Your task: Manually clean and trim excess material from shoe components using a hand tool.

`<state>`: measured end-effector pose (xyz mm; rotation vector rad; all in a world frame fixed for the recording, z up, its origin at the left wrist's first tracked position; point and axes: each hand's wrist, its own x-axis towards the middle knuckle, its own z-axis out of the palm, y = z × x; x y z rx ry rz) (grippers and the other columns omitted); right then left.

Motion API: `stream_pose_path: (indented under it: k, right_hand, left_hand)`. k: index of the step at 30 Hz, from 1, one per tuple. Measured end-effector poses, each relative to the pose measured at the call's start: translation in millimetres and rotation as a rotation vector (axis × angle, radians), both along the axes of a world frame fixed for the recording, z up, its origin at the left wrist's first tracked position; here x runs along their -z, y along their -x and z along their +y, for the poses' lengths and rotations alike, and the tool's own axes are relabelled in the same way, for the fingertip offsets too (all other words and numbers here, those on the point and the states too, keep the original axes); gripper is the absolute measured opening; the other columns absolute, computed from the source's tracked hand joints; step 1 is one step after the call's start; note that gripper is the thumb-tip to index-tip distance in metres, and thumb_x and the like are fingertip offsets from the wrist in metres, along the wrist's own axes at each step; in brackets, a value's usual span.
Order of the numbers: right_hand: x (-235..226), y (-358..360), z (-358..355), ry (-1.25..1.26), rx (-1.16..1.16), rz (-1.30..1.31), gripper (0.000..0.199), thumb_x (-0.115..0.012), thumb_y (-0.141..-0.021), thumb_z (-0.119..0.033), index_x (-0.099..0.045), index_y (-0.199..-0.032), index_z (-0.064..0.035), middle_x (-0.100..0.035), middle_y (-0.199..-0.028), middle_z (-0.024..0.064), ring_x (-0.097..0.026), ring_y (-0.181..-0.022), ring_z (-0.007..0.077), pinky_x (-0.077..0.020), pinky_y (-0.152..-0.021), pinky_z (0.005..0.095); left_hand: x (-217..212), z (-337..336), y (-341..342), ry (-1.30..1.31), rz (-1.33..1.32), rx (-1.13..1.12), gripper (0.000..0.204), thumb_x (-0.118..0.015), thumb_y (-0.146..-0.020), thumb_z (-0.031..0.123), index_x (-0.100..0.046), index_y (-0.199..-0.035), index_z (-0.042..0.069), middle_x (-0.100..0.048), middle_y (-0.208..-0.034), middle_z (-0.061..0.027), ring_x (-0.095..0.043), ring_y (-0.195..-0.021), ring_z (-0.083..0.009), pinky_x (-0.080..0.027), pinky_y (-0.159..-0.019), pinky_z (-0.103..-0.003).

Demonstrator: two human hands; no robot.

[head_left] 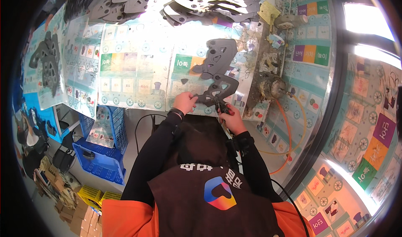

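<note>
At the near edge of the worktable, my left hand (pixel 184 102) has its thumb and fingertips pinched on the left tip of a dark grey moulded part (pixel 213 89) with cut-out openings. My right hand (pixel 232 119) is closed round a small hand cutter with red-and-black handles (pixel 226 108). Its dark jaws meet the near edge of the same part, and their exact bite is too small to make out. Just beyond lies a second grey part (pixel 213 67) of similar shape, touching or overlapping the first. A small dark scrap (pixel 184 81) rests on the printed table cover.
Piles of grey parts (pixel 201 6) fill the far side of the table, with more parts (pixel 49 65) at the left. A dirty metal fixture (pixel 274 87) with an orange hose (pixel 289 132) stands right. Blue crates (pixel 102 159) sit on the floor, lower left.
</note>
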<state>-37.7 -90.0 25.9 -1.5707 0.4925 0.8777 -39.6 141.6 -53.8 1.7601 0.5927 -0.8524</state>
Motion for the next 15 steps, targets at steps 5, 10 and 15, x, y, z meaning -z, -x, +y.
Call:
stream_pose_path:
  k: [5, 10, 15]
  right_hand:
    - [-4.6, -4.8, 9.1, 0.004, 0.007, 0.025, 0.015, -0.058, -0.075, 0.001, -0.059, -0.09, -0.0012, -0.055, -0.068, 0.0028, -0.052, -0.059, 0.0118, -0.039, -0.055, 0.0256]
    - [18.3, 17.0, 7.6, -0.275, -0.062, 0.084, 0.026, -0.064, -0.08, -0.002, -0.059, -0.106, -0.0026, -0.059, -0.084, 0.0005, -0.057, -0.071, 0.0125, -0.048, -0.063, 0.029]
    - [-58.2, 3.2, -24.1, -0.059, -0.01, -0.067, 0.039, -0.061, -0.077, -0.003, -0.061, -0.116, 0.0011, -0.073, -0.09, 0.0095, -0.066, -0.073, 0.0139, -0.0493, -0.054, 0.0238]
  left_hand:
    - [6.5, 5.0, -5.3, 0.012, -0.014, 0.001, 0.025, -0.067, -0.093, 0.022, -0.065, -0.089, -0.002, -0.07, -0.068, -0.0073, -0.066, -0.05, -0.0158, -0.051, -0.049, -0.029]
    - [42.4, 25.5, 26.7, 0.169, -0.021, -0.123, 0.017, -0.061, -0.093, 0.016, -0.067, -0.091, 0.001, -0.073, -0.078, -0.0086, -0.066, -0.061, -0.0134, -0.052, -0.051, -0.03]
    - [-79.5, 38.3, -10.1, 0.246, -0.199, 0.09, 0.017, -0.068, -0.091, 0.016, -0.065, -0.095, 0.0, -0.07, -0.073, -0.0055, -0.066, -0.061, -0.0145, -0.053, -0.055, -0.029]
